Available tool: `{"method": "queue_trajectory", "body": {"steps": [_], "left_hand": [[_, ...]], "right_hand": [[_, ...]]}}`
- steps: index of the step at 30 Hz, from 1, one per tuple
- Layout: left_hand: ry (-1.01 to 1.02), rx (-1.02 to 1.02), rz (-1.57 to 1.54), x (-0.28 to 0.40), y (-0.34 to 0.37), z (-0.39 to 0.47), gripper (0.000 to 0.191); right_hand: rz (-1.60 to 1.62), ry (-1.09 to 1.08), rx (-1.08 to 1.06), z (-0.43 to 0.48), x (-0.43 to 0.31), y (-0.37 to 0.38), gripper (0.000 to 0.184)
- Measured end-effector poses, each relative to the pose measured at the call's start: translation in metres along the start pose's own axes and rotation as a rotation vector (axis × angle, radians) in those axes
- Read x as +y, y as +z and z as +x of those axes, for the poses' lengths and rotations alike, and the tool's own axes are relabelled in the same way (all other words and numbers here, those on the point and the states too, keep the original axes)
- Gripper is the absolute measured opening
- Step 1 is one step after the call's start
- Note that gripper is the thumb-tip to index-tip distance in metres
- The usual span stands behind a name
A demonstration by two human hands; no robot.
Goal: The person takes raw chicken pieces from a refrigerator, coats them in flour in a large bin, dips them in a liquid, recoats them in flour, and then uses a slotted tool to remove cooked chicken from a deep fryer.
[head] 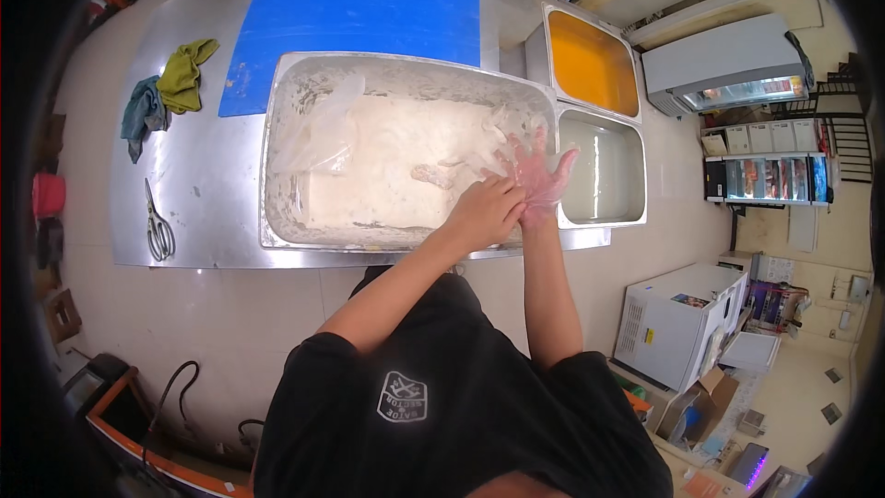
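My right hand [529, 169] wears a thin clear plastic glove, its fingers spread over the right end of a large steel tub [271, 173]. My bare left hand [489, 211] reaches across and grips the glove's cuff [531, 211] at the right wrist. White flour [387, 145] covers the tub's bottom. In the flour, near my hands, lies a flour-coated piece [434, 174], perhaps meat. More coated pieces [494, 135] sit by the right fingertips, partly hidden. A crumpled clear plastic bag [314, 131] rests at the tub's left end.
Right of the tub stand a steel pan of orange liquid [594, 62] and a pan of clear liquid [598, 166]. A blue cutting board [366, 14] lies behind it. Kitchen scissors [159, 228], a green cloth [183, 76] and a blue-grey cloth [143, 114] are on the steel table's left.
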State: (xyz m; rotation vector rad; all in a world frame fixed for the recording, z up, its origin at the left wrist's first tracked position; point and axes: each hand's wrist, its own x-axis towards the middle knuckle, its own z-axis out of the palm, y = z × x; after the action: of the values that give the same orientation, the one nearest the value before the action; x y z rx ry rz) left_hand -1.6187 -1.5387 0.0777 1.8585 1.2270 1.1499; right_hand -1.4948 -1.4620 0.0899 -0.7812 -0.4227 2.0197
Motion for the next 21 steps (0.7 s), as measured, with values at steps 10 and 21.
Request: {"method": "queue_trajectory", "body": {"steps": [10,21], "left_hand": [[-0.27,-0.192,-0.379,0.011,-0.025,-0.027,0.021],[-0.42,0.577,-0.557,0.003,-0.158,-0.143,0.015]], "right_hand": [[-1.808,-0.151,0.278,0.118,0.014,-0.064,0.059],[-2.289,-0.002,0.284,0.119,0.015,-0.016,0.046]]}}
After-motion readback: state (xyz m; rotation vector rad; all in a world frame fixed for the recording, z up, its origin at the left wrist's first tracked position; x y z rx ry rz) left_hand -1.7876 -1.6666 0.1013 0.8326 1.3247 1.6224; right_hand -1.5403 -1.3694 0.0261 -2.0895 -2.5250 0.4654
